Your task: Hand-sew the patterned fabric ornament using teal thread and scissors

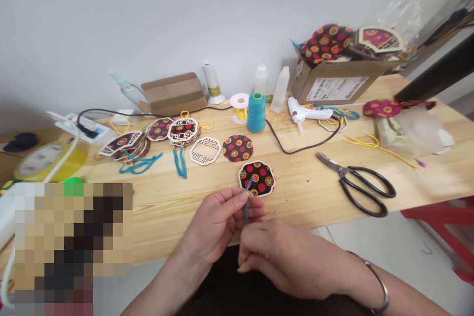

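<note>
My left hand (218, 219) and my right hand (281, 254) meet at the near edge of the wooden table (303, 197). Both pinch a thin teal cord (247, 207) that runs upright between them. The cord's top end lies over a floral fabric piece glued in a scalloped wooden frame (257, 178), just beyond my left fingertips. A round floral fabric disc (238, 148) and a bare cut-out wooden frame (205, 150) lie farther back.
Black scissors (361, 182) lie at the right. A white glue gun (309, 113) with a black cable, a teal thread cone (256, 112), bottles and a cardboard box (336, 84) stand at the back. Finished pieces with teal loops (148, 145) are stacked left.
</note>
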Demonstrator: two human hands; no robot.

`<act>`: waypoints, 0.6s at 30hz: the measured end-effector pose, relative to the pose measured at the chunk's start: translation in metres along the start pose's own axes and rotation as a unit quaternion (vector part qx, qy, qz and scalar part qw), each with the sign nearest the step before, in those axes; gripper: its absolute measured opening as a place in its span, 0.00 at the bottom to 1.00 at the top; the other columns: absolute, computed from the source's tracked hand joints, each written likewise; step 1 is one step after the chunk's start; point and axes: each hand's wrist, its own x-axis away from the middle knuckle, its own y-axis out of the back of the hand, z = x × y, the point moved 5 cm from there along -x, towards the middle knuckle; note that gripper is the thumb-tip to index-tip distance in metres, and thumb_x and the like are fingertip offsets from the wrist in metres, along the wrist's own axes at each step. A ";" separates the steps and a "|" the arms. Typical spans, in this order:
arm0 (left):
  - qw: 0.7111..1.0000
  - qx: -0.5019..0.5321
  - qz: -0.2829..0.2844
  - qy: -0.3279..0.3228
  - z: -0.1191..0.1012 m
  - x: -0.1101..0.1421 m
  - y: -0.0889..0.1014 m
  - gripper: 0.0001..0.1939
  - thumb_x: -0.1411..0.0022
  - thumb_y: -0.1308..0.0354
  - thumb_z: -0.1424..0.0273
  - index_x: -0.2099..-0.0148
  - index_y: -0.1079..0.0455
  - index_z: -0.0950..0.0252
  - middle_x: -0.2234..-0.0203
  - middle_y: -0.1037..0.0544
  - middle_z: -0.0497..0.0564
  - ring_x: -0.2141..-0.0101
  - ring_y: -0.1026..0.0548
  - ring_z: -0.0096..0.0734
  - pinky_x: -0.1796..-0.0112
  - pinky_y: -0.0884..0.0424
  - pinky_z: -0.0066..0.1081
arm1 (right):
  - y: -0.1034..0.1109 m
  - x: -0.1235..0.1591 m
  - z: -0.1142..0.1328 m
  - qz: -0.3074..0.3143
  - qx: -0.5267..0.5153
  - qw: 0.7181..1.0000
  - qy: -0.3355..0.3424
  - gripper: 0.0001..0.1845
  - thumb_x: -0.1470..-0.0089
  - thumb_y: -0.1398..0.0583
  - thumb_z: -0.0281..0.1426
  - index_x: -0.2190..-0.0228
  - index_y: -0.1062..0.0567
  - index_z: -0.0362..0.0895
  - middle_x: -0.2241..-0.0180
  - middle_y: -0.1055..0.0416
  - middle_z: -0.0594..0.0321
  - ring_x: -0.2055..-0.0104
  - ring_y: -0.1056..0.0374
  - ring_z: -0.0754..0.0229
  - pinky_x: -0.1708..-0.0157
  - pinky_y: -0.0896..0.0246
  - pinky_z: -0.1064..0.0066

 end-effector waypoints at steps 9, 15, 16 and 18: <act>1.000 0.010 -0.009 -0.014 -0.003 -0.001 0.001 0.06 0.47 0.36 0.71 0.70 0.26 0.70 0.75 0.21 0.52 0.76 0.24 0.26 0.71 0.27 0.26 | -0.011 -0.005 -0.005 0.041 -0.028 0.999 -0.017 0.08 0.44 0.46 0.27 0.67 0.26 0.42 0.67 0.25 0.61 0.66 0.31 0.64 0.68 0.40 0.77; 1.000 0.001 -0.019 -0.023 -0.006 0.001 0.002 0.06 0.48 0.36 0.71 0.70 0.27 0.69 0.76 0.21 0.51 0.77 0.25 0.25 0.74 0.28 0.25 | -0.014 -0.007 -0.007 0.063 -0.022 0.997 -0.024 0.08 0.45 0.45 0.28 0.68 0.25 0.42 0.69 0.25 0.62 0.68 0.32 0.64 0.71 0.42 0.77; 1.000 -0.002 -0.019 -0.024 -0.006 0.001 0.002 0.06 0.48 0.36 0.70 0.70 0.28 0.69 0.76 0.22 0.51 0.78 0.25 0.25 0.74 0.28 0.24 | -0.014 -0.007 -0.007 0.066 -0.021 0.997 -0.022 0.08 0.45 0.45 0.28 0.68 0.25 0.42 0.69 0.25 0.62 0.68 0.32 0.64 0.72 0.43 0.77; 0.999 -0.007 -0.019 -0.027 -0.007 0.000 0.002 0.07 0.48 0.36 0.70 0.71 0.28 0.69 0.76 0.22 0.50 0.78 0.26 0.24 0.75 0.29 0.24 | -0.014 -0.007 -0.007 0.071 -0.016 0.997 -0.014 0.08 0.45 0.45 0.28 0.68 0.25 0.42 0.70 0.26 0.63 0.69 0.33 0.64 0.72 0.43 0.78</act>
